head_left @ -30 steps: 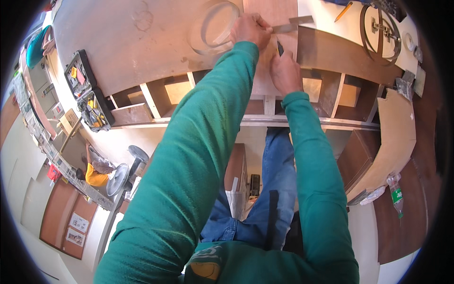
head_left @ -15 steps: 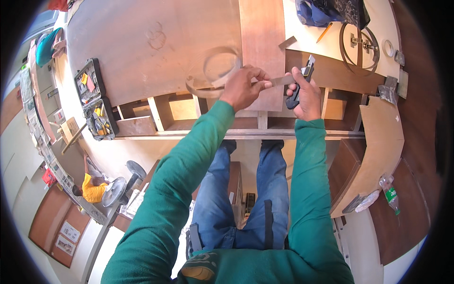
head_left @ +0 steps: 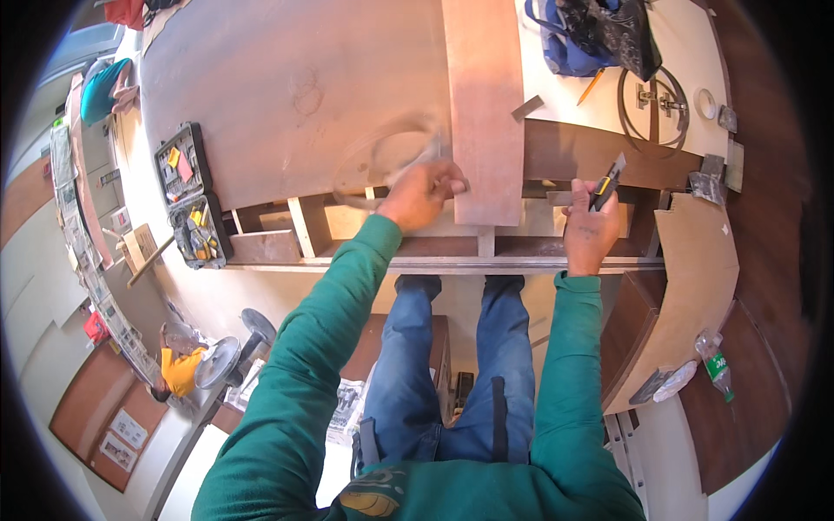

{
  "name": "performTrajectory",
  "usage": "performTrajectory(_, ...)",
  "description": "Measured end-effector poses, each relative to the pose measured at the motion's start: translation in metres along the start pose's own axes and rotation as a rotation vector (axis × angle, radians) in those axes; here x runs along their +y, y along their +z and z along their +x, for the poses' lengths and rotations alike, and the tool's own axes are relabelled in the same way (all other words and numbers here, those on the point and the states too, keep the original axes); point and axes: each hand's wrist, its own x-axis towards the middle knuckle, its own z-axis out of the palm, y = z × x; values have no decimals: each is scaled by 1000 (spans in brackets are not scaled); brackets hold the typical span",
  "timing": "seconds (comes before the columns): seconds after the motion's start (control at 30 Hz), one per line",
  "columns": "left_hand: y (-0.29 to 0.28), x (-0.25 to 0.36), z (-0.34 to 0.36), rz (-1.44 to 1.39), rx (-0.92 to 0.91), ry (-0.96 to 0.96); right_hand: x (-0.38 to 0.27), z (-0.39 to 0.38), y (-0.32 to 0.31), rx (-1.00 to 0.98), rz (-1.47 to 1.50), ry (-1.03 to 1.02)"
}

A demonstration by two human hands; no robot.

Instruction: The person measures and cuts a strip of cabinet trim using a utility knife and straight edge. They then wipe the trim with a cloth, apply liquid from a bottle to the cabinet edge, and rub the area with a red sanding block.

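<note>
Head view: knife [head_left: 606, 185] right, coiled strip [head_left: 352, 201] left

Right hand [head_left: 592, 227] grips the knife, blade slanting up, over the open compartments [head_left: 303, 227]. Left hand [head_left: 424, 194] is closed, fingertips pinching the strip near the reddish board [head_left: 486, 104]; blurred loops spread beyond it above the brown worktop [head_left: 278, 78].

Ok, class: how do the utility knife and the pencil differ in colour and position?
The utility knife is black and yellow; the pencil is orange. The knife is gripped in the right hand; the pencil lies on the white surface. Both slant toward the picture's upper right.
</note>
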Motion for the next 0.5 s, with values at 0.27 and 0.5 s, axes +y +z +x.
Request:
performTrajectory(0.27, 18, 0, 147, 36, 395, 336, 65, -14, -28, -128, 502, 437)
performTrajectory(0.5, 33, 62, 200, 416, 190, 84, 84, -34, -43, -95, 593, 593)
